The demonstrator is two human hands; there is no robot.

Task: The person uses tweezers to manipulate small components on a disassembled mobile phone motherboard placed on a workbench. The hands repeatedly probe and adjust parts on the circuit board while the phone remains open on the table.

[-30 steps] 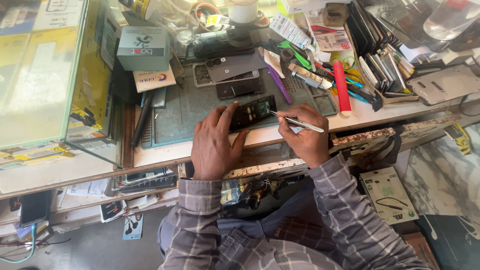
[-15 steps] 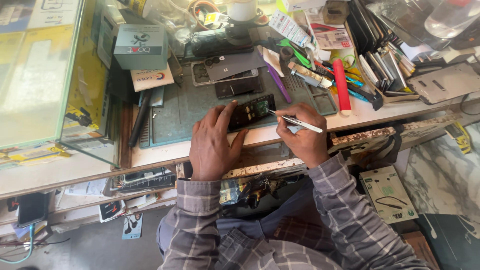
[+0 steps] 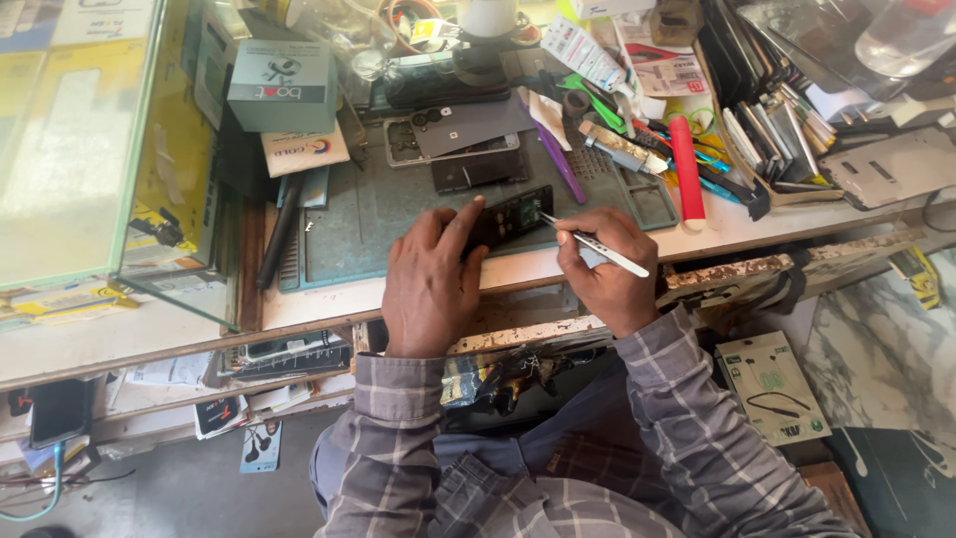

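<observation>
While I watched through the head camera, the left hand [image 3: 430,284] lay flat over the near end of a dark opened phone [image 3: 513,214], its fingers [image 3: 460,221] spread and pressing the phone down rather than curled around it. The phone rested tilted near the front edge of a grey-green work mat [image 3: 378,214] on the surface [image 3: 329,304]. The right hand [image 3: 602,274] had its fingers pinched closed around a slim silver tool [image 3: 596,244], and the tool's tip met the phone's right end; whether it was tweezers or a fine driver I could not tell from that height. Just behind the phone on the mat lay another opened handset [image 3: 453,139] with a grey back panel [image 3: 473,125] resting on it. A red cylindrical handle [image 3: 685,169] and a purple tool [image 3: 561,169] lay to the right, beside a tray section of the mat. A grey-green box [image 3: 279,85] stood at the back left, next to a glass display case [image 3: 90,149]. Both sleeves were grey plaid [image 3: 687,418].
</observation>
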